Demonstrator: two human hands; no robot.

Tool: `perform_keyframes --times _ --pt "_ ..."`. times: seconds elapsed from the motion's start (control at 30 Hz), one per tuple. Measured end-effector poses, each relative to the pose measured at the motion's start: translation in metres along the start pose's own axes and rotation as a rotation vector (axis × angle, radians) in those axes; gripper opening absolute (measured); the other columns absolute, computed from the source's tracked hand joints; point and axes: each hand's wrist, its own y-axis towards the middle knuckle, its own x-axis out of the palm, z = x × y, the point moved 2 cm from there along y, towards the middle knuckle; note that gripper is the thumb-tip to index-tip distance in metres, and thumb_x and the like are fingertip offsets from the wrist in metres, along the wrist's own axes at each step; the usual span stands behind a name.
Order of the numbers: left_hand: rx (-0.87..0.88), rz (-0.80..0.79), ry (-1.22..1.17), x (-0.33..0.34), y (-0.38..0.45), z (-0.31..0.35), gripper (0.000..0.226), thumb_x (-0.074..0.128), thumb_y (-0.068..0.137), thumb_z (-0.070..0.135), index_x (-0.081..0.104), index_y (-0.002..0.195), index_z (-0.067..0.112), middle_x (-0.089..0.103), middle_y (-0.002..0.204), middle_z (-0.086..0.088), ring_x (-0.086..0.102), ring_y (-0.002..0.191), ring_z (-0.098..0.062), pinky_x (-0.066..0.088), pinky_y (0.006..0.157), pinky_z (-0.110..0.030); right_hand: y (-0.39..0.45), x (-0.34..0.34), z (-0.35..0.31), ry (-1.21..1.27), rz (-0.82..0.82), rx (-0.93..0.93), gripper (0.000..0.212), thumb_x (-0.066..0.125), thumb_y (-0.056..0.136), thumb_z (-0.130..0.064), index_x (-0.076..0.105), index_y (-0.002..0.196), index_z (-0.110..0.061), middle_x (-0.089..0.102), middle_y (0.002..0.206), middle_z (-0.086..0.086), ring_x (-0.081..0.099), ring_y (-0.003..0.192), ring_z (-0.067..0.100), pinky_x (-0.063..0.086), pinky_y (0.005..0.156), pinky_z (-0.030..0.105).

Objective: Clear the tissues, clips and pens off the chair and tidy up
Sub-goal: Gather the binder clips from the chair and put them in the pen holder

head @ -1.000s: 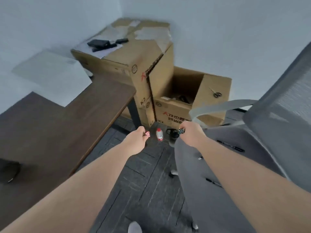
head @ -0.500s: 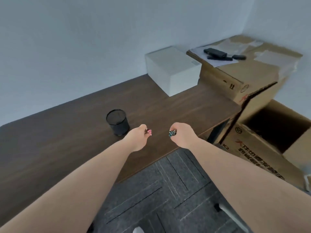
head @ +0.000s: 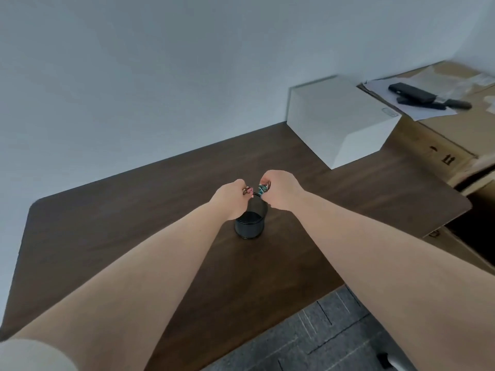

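A black mesh pen cup [head: 250, 226] stands upright in the middle of the dark wooden desk [head: 134, 223]. Both my hands hover right over its rim. My left hand [head: 231, 196] pinches a pink binder clip [head: 248, 190]. My right hand [head: 280, 189] pinches a blue-green binder clip [head: 263, 188]. The two clips are a few centimetres apart above the cup's mouth. The cup's far rim is hidden behind my hands. The chair, tissues and pens are out of view.
A white box [head: 340, 119] sits at the desk's far right corner against the wall. Cardboard boxes [head: 439, 145] stand to the right of the desk, with papers and black devices [head: 417, 96] on top. Grey carpet tiles [head: 321, 341] show below the desk's front edge.
My view has swung left from the chair to the desk. Both hands, each still holding its clip, have moved forward and together from the desk edge to just above the pen cup.
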Motion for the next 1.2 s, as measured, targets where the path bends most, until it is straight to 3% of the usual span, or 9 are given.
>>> perform_keyframes --times 0.1,0.33,0.4,0.63,0.73,0.9,1.0,1.2 --pt "0.008 -0.034 0.012 0.007 0.012 -0.001 0.029 0.041 0.1 0.026 0.051 0.118 0.006 0.063 0.11 -0.014 0.054 0.094 -0.03 0.042 0.076 -0.035 0.012 0.014 -0.001 0.005 -0.02 0.018 0.032 0.064 0.088 -0.013 0.06 0.119 -0.009 0.064 0.119 0.01 0.058 0.109 0.027 0.042 0.081 0.028" --pt "-0.031 -0.101 0.069 0.016 0.024 -0.006 0.012 0.043 0.091 0.015 0.051 0.097 0.008 0.054 0.082 -0.005 0.054 0.076 -0.027 0.046 0.064 -0.033 0.024 0.037 -0.002 0.009 -0.055 0.074 0.03 0.061 0.087 -0.01 0.06 0.117 -0.009 0.065 0.116 0.011 0.059 0.108 0.027 0.043 0.079 0.028" --pt "-0.032 -0.116 0.086 0.014 0.023 -0.005 0.009 0.047 0.088 0.015 0.049 0.094 0.009 0.056 0.085 -0.006 0.055 0.077 -0.026 0.046 0.065 -0.033 0.025 0.04 -0.003 0.005 -0.069 0.082 0.032 0.062 0.085 -0.009 0.061 0.117 -0.009 0.064 0.116 0.01 0.058 0.109 0.027 0.043 0.08 0.028" --pt "0.006 -0.051 0.105 0.01 0.017 -0.011 0.031 0.055 0.086 0.015 0.055 0.114 0.004 0.061 0.105 -0.01 0.058 0.106 -0.03 0.047 0.082 -0.035 0.03 0.054 -0.012 -0.012 -0.131 0.085 0.037 0.065 0.082 -0.014 0.059 0.118 -0.01 0.065 0.116 0.008 0.06 0.106 0.026 0.046 0.08 0.029" --pt "0.02 -0.05 0.122 0.01 0.016 -0.015 0.034 0.056 0.086 0.017 0.055 0.118 0.005 0.062 0.117 -0.011 0.058 0.108 -0.03 0.047 0.085 -0.035 0.03 0.055 -0.014 0.026 -0.108 0.09 0.039 0.065 0.082 -0.014 0.057 0.12 -0.01 0.063 0.117 0.009 0.058 0.109 0.027 0.046 0.083 0.031" --pt "0.041 -0.057 0.132 0.009 0.014 -0.016 0.042 0.068 0.08 0.026 0.054 0.116 0.008 0.063 0.115 -0.006 0.059 0.106 -0.027 0.048 0.086 -0.035 0.025 0.055 -0.015 0.064 -0.111 0.08 0.052 0.067 0.078 -0.008 0.051 0.128 -0.012 0.06 0.124 0.01 0.057 0.113 0.029 0.047 0.083 0.033" --pt "0.043 -0.039 0.128 0.008 0.011 -0.017 0.039 0.066 0.082 0.023 0.054 0.116 0.008 0.063 0.115 -0.007 0.057 0.1 -0.026 0.047 0.081 -0.033 0.021 0.055 -0.015 0.083 -0.084 0.073 0.052 0.067 0.079 -0.01 0.051 0.128 -0.013 0.06 0.121 0.012 0.06 0.106 0.03 0.047 0.075 0.031" --pt "0.037 -0.034 0.171 0.001 0.004 -0.015 0.045 0.062 0.083 0.019 0.051 0.126 0.013 0.057 0.124 -0.008 0.055 0.112 -0.029 0.049 0.084 -0.038 0.007 0.042 -0.006 0.077 -0.035 0.09 0.053 0.063 0.081 -0.004 0.049 0.131 -0.013 0.055 0.125 0.013 0.057 0.109 0.03 0.045 0.076 0.032"
